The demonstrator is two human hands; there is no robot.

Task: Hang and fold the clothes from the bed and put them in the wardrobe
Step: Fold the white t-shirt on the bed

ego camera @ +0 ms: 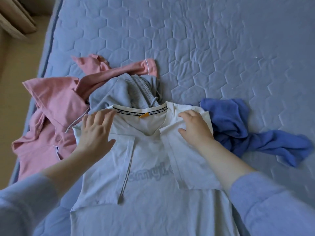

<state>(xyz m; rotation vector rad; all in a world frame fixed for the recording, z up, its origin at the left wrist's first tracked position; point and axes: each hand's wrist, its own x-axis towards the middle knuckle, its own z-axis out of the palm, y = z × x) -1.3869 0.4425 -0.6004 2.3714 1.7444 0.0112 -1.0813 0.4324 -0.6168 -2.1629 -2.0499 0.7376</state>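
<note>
Upper left of frame: beige floor strip and a tan wooden edge beside the bed, blue quilted cover with hexagon stitching. Left-centre: pink pyjama top crumpled on the bed, white piping, button visible; reaches up to the upper middle. Just right of it, grey sweatpants bunched, drawstring waistband up, lying over the pink fabric and partly under the collar of the white t-shirt. T-shirt lies centre to lower frame, back side up, collar away from the person, both sleeves folded inward, faint print showing through. Left hand flat on left shoulder of the t-shirt, fingers spread and extended, pressing, nothing gripped. Right hand on the right shoulder fold, fingers curled lightly over fabric, no clear pinch. Right of frame: blue garment crumpled on the bed, touching the t-shirt's right edge. No containers in view.
</note>
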